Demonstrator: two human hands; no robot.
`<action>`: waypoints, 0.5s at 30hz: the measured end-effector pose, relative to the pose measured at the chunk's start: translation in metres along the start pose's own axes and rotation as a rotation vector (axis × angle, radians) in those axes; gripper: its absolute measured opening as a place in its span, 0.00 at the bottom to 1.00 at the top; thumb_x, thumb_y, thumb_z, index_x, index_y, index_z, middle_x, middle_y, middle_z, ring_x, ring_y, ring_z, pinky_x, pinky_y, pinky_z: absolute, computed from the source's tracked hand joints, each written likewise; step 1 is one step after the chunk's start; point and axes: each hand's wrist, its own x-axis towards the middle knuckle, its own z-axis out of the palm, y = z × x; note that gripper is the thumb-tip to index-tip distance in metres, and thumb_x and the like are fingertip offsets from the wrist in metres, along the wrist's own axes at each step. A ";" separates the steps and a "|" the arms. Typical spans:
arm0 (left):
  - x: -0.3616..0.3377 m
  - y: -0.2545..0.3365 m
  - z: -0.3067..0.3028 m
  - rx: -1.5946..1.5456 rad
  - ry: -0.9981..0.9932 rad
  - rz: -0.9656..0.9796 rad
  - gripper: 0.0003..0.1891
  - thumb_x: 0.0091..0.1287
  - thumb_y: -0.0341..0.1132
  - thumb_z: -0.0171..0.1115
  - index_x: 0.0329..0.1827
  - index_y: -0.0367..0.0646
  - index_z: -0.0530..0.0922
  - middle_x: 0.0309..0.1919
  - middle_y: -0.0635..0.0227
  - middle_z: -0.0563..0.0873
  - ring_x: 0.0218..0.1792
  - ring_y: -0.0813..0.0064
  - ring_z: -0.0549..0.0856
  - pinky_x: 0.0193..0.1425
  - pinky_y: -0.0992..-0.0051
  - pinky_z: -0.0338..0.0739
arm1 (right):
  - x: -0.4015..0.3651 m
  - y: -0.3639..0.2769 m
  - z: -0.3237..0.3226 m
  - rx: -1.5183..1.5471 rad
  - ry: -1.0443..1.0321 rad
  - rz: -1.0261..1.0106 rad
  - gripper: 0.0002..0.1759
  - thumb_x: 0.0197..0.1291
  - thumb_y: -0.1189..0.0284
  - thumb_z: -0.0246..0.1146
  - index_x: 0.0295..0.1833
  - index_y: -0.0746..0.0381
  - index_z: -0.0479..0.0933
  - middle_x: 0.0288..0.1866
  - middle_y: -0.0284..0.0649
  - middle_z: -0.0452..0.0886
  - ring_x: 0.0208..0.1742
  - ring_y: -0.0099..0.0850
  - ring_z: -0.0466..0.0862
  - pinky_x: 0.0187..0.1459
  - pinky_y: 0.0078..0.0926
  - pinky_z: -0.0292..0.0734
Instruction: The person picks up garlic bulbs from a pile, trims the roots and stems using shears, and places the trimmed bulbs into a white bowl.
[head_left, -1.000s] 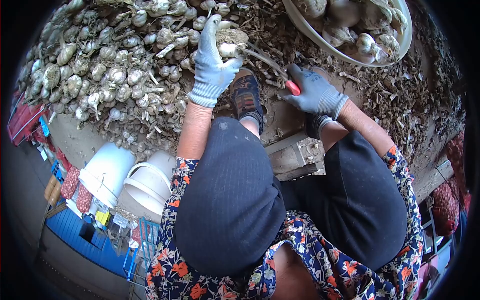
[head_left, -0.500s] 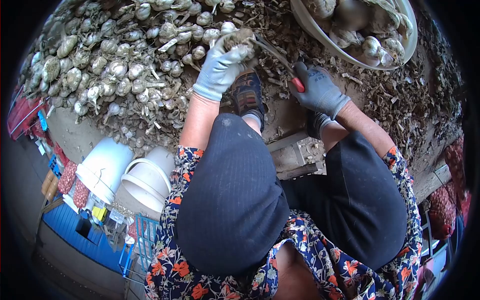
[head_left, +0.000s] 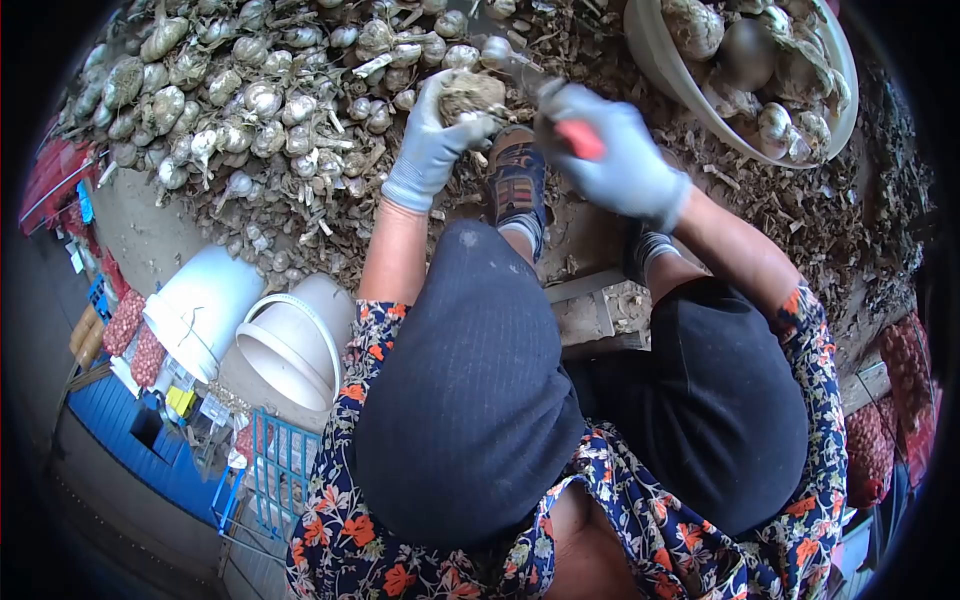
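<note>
My gloved left hand is closed around a garlic bulb, its brown, shaggy root side facing up. In my gloved right hand is a cutting tool with a red handle. Its metal blade points toward the bulb and is smeared by motion, so I cannot tell whether it is a knife or shears. Just beyond the left hand lies a big heap of garlic, many bulbs with stalk stubs. Below the hands are my shoe and dark-trousered knees.
A pale tub holding several large garlic bulbs stands at the upper right. Dry skins and cut stalks litter the ground. At left are two white buckets, and red net sacks sit at the right edge.
My right hand has swung left and up with the cutting tool, close to the bulb. My left hand still holds the bulb, turned slightly. The whole view has shifted a little.
</note>
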 end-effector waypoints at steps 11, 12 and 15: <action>0.004 0.009 0.006 0.176 -0.132 -0.017 0.25 0.54 0.29 0.67 0.56 0.31 0.72 0.40 0.65 0.85 0.35 0.82 0.83 0.33 0.84 0.78 | -0.008 -0.008 0.013 -0.115 -0.195 0.278 0.11 0.54 0.71 0.61 0.41 0.66 0.73 0.31 0.53 0.80 0.35 0.52 0.82 0.36 0.37 0.76; 0.001 0.005 0.003 0.107 -0.053 -0.134 0.25 0.54 0.29 0.68 0.55 0.31 0.73 0.40 0.65 0.85 0.33 0.83 0.83 0.30 0.84 0.78 | -0.007 -0.010 0.007 -0.054 -0.167 0.199 0.10 0.54 0.72 0.62 0.41 0.65 0.74 0.30 0.52 0.80 0.34 0.52 0.82 0.35 0.37 0.76; -0.005 -0.011 -0.009 -0.033 -0.013 -0.297 0.26 0.53 0.29 0.69 0.55 0.31 0.73 0.39 0.67 0.85 0.30 0.85 0.83 0.25 0.86 0.77 | -0.007 -0.043 -0.014 0.306 0.045 0.105 0.09 0.54 0.77 0.62 0.42 0.64 0.73 0.30 0.50 0.79 0.33 0.49 0.82 0.33 0.34 0.76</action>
